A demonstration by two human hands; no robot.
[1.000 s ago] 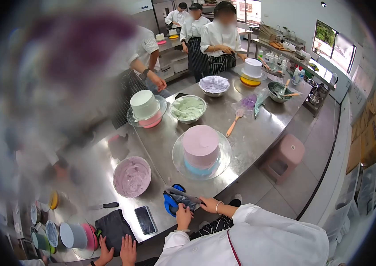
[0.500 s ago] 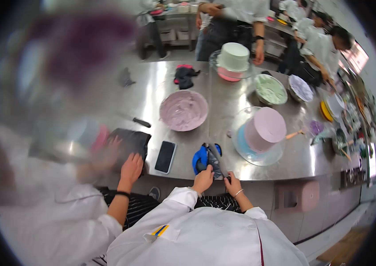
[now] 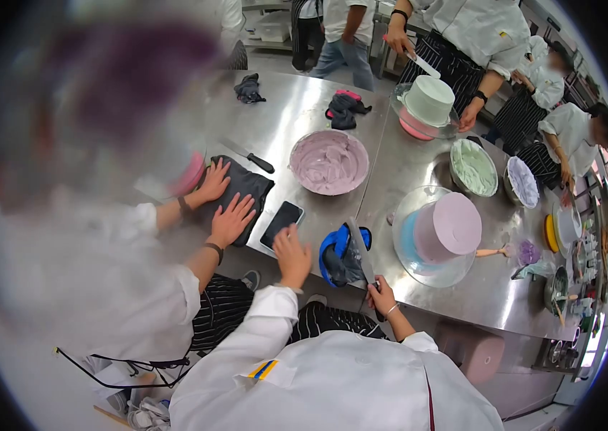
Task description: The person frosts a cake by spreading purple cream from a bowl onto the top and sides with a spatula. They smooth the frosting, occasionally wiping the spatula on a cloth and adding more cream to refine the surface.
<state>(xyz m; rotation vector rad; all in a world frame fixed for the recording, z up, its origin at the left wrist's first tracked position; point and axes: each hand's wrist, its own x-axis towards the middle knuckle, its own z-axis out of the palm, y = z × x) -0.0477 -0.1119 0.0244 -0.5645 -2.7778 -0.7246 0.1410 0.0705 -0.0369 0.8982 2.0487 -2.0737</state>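
In the head view my right hand (image 3: 383, 296) is closed around the dark handle of an icing spatula (image 3: 361, 249). Its long metal blade points up and away, overlapping a crumpled blue and dark cloth (image 3: 333, 262) at the table's near edge. Left of that cloth, my left hand (image 3: 292, 260) is raised with fingers apart and nothing in them, slightly blurred. Its fingertips overlap the lower end of a dark-screened phone (image 3: 282, 221). To the right, a smooth lilac cake (image 3: 449, 228) stands on a clear turntable (image 3: 408, 267) with a blue base.
A bowl of pinkish frosting (image 3: 329, 162), a green frosting bowl (image 3: 473, 167) and a lilac one (image 3: 522, 182) stand on the steel table (image 3: 304, 93). At left, a co-worker's hands (image 3: 231, 219) lie on a black cloth (image 3: 251, 188). Another person works at a pale green cake (image 3: 429, 100).
My left hand has left the blue cloth and moved left toward the phone, opening. My right hand keeps the spatula. The co-worker's hands have spread over the black cloth. The camera view has shifted.
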